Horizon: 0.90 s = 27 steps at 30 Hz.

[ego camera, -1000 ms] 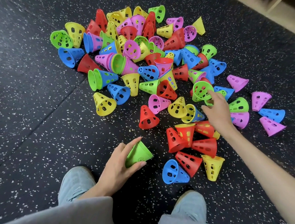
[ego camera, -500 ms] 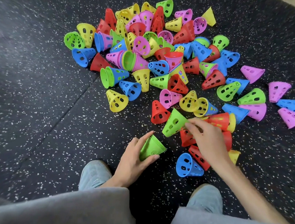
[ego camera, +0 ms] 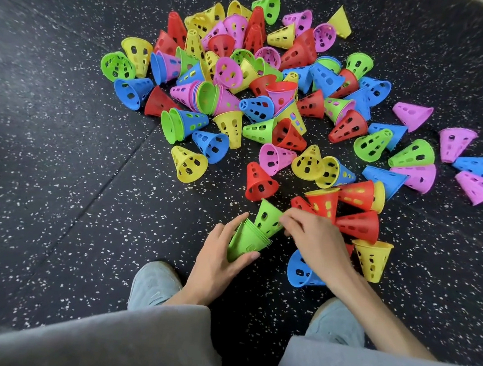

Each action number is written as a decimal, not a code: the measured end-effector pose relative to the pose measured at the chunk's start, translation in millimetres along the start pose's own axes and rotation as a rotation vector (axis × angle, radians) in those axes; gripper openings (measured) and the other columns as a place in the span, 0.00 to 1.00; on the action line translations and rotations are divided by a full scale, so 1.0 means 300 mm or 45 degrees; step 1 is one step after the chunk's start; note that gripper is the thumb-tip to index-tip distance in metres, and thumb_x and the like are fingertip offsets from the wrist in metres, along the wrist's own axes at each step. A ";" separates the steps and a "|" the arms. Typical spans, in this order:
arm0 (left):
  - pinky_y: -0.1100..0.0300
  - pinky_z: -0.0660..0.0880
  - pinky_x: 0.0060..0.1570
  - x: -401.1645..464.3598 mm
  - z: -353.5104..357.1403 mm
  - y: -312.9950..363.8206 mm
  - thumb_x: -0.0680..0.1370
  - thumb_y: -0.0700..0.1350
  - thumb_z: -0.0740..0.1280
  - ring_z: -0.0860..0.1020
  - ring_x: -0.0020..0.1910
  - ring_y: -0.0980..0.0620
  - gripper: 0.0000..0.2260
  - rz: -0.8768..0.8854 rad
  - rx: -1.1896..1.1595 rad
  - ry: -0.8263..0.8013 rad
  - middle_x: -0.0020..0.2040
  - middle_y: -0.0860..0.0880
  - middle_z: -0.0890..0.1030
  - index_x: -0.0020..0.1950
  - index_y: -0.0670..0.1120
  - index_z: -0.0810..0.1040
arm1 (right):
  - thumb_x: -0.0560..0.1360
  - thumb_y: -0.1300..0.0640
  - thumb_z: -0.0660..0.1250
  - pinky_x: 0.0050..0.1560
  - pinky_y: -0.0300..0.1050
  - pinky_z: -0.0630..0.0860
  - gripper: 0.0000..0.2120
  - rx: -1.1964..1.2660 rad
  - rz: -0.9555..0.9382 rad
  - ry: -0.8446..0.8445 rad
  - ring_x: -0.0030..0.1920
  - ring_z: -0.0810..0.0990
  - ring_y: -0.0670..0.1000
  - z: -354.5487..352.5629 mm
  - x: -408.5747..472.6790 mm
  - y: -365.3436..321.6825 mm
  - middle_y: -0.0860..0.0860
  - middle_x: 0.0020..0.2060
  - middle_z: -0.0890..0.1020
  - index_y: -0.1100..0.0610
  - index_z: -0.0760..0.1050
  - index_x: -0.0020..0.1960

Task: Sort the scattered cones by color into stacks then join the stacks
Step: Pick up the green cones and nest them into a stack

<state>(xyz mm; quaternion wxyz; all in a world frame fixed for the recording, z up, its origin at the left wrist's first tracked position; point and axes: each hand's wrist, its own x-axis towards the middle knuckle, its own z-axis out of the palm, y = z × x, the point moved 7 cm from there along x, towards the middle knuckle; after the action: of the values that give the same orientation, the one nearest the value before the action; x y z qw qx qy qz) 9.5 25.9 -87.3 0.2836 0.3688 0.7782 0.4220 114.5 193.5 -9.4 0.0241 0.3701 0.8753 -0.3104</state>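
Observation:
A stack of green cones (ego camera: 245,242) lies tilted just above the floor, gripped by my left hand (ego camera: 216,263). My right hand (ego camera: 315,240) pinches a single green cone (ego camera: 268,218) by its rim, its wide end touching the open end of the stack. Beyond them a large heap of holed cones (ego camera: 258,97) in red, yellow, blue, pink and green spreads over the dark speckled floor (ego camera: 74,198). Several more green cones lie in it, one at the far left (ego camera: 117,66) and one at the right (ego camera: 372,144).
Red cones (ego camera: 358,225), a yellow cone (ego camera: 373,259) and a blue cone (ego camera: 302,271) lie close to my right wrist. My two grey shoes (ego camera: 152,285) (ego camera: 336,324) and grey-clad knees fill the bottom. Pink and blue cones (ego camera: 480,167) sit at the right edge.
My right hand picked a green cone from the right of the heap and carried it down to the stack in my left hand. The camera view shifted slightly.

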 end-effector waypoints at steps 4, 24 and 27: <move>0.59 0.71 0.63 0.001 0.001 0.002 0.75 0.63 0.71 0.73 0.61 0.57 0.34 0.001 -0.028 0.005 0.58 0.57 0.73 0.76 0.71 0.59 | 0.84 0.45 0.59 0.42 0.47 0.77 0.14 0.000 -0.015 -0.081 0.37 0.80 0.45 0.055 -0.014 -0.027 0.46 0.36 0.83 0.50 0.79 0.48; 0.61 0.72 0.54 0.003 0.004 -0.010 0.76 0.65 0.70 0.73 0.53 0.55 0.34 -0.021 -0.005 -0.017 0.52 0.53 0.71 0.79 0.69 0.57 | 0.80 0.42 0.66 0.38 0.44 0.66 0.10 -0.031 -0.044 -0.231 0.42 0.74 0.48 0.137 -0.047 -0.036 0.46 0.43 0.72 0.47 0.77 0.54; 0.65 0.70 0.54 0.003 0.000 -0.011 0.75 0.64 0.71 0.74 0.55 0.57 0.34 -0.028 -0.028 -0.002 0.52 0.56 0.72 0.77 0.71 0.59 | 0.78 0.44 0.69 0.46 0.43 0.69 0.13 0.044 -0.064 -0.188 0.49 0.73 0.45 0.130 -0.043 -0.036 0.44 0.50 0.72 0.49 0.79 0.59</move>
<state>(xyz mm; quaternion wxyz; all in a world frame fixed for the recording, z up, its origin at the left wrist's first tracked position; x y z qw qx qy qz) 7.8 25.5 -90.2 0.2929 0.3576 0.7771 0.4271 109.4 157.8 -31.8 0.0744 0.3246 0.8746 -0.3525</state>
